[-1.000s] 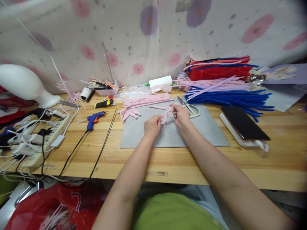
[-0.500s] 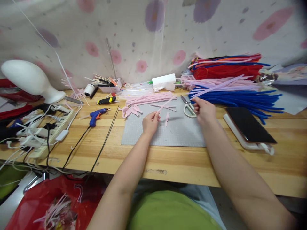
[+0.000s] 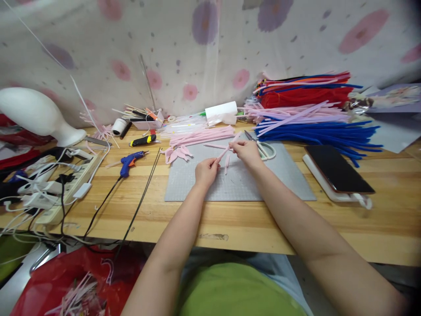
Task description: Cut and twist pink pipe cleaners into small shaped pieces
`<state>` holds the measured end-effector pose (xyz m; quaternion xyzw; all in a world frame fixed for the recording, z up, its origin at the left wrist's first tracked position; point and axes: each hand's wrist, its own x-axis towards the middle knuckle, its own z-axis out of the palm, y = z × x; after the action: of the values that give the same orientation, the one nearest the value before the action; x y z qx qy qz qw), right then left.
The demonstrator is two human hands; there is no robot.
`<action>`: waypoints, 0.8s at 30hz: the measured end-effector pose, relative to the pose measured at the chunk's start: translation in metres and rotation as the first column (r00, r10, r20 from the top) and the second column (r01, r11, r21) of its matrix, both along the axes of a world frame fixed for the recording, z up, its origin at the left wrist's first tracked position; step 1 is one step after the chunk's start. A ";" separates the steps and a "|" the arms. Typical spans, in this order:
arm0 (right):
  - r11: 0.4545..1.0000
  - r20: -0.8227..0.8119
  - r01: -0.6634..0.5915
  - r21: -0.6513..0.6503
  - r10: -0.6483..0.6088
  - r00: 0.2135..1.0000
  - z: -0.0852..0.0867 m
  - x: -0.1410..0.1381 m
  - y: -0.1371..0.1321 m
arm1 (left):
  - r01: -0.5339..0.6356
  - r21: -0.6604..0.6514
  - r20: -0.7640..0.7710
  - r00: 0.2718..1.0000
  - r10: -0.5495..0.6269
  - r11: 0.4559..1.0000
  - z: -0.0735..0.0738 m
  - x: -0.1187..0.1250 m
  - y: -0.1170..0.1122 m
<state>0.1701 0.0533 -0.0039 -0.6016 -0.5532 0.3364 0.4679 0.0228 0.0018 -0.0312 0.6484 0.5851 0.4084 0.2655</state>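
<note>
My left hand [image 3: 206, 172] is closed on the lower end of a pink pipe cleaner [image 3: 225, 152], which slants up and to the right above the grey cutting mat [image 3: 184, 186]. Near the upper part of that pipe cleaner, the fingers of my right hand [image 3: 246, 153] are pinched on it. A short pink piece [image 3: 227, 164] lies on the mat between my hands. Just beyond my right hand rest scissors [image 3: 270, 151] with pale handles. Folded pink petal shapes [image 3: 178, 154] sit at the mat's left corner, and a bundle of pink pipe cleaners [image 3: 201, 136] lies along its back edge.
Left of the mat are thin dark rods [image 3: 141, 202], a blue glue gun [image 3: 129, 162], a cutter knife [image 3: 142, 140] and a cabled power strip [image 3: 66, 188]. Blue pipe cleaners [image 3: 322, 136] and a phone [image 3: 338, 169] lie right. A red bag [image 3: 39, 281] hangs below the front edge.
My right hand has moved left, away from beside the scissors, to the pink pipe cleaner. The left hand keeps its hold. The whole view has shifted slightly.
</note>
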 end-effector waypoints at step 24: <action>0.974 0.463 -0.209 -0.084 0.224 0.858 0.057 -0.024 0.023 | -0.095 -0.056 0.602 0.791 0.109 0.994 0.000 0.004 0.014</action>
<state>0.1463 0.0761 0.0528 -0.6061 -0.7087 0.2399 0.2700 0.0272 0.0163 -0.0312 0.4487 0.5084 0.6009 0.4231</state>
